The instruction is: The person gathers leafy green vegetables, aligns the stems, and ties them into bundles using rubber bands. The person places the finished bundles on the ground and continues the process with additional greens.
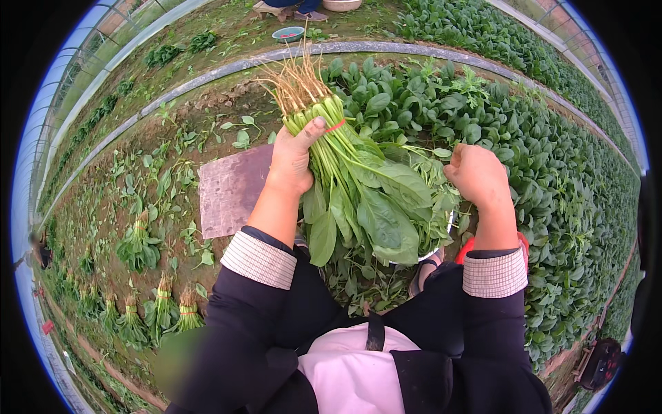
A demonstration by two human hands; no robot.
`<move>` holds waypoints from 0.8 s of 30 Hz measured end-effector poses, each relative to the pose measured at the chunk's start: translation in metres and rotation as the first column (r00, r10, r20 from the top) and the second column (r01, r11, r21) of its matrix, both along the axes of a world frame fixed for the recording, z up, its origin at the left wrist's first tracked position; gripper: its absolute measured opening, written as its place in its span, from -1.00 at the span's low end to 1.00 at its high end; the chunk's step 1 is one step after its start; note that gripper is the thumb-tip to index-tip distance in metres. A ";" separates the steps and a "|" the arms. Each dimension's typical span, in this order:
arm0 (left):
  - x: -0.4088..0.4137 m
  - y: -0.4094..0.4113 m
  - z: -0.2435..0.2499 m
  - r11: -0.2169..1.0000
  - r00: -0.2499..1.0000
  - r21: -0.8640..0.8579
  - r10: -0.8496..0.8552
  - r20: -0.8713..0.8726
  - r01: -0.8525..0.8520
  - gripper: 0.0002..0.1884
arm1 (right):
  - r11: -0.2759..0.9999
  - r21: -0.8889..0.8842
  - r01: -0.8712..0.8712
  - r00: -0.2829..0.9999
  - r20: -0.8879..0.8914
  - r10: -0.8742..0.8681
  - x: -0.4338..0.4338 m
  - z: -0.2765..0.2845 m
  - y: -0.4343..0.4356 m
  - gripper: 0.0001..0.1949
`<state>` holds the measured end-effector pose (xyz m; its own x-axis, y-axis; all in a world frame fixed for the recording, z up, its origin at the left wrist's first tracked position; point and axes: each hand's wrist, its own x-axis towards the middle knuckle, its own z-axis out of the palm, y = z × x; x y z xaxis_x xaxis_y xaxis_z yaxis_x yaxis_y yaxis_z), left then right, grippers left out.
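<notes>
My left hand [297, 155] is closed around the stems of a bunch of spinach [357, 176], its pale roots pointing up and away and its broad leaves hanging toward my knees. A red band [335, 125] circles the stems beside my thumb. My right hand [478, 173] is apart from the bunch, to its right, with curled fingers; whether a leaf or stem is between the fingertips I cannot tell. Under and right of the bunch, loose greens [439, 202] fill a container with a white rim [451, 222], mostly hidden.
Growing spinach [558, 196] covers the right side. A flat reddish board [232, 191] lies on the soil at left. Several banded bunches [163, 308] stand at lower left. A grey hose-like strip [362, 47] crosses beyond. A person [305, 6] and a teal basin [288, 34] are farther off.
</notes>
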<state>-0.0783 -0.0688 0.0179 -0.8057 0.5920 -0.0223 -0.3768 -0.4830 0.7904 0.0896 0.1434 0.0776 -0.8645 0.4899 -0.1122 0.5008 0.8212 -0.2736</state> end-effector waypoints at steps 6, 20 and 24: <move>-0.033 -0.017 -0.008 0.965 0.964 0.166 0.169 0.203 -0.204 -0.56 | 0.965 -0.253 0.068 0.986 -0.134 -0.104 0.001 -0.002 -0.008 -0.69; -0.043 -0.061 -0.002 0.962 0.991 0.258 -0.116 0.070 0.094 -0.36 | 0.949 -0.292 -0.119 0.900 -0.435 -0.021 -0.010 -0.007 -0.025 -0.88; -0.024 -0.059 0.002 0.954 0.978 0.251 -0.189 0.090 0.162 -0.35 | 0.970 -0.171 -0.171 0.870 -0.489 0.067 -0.009 -0.014 -0.021 -0.93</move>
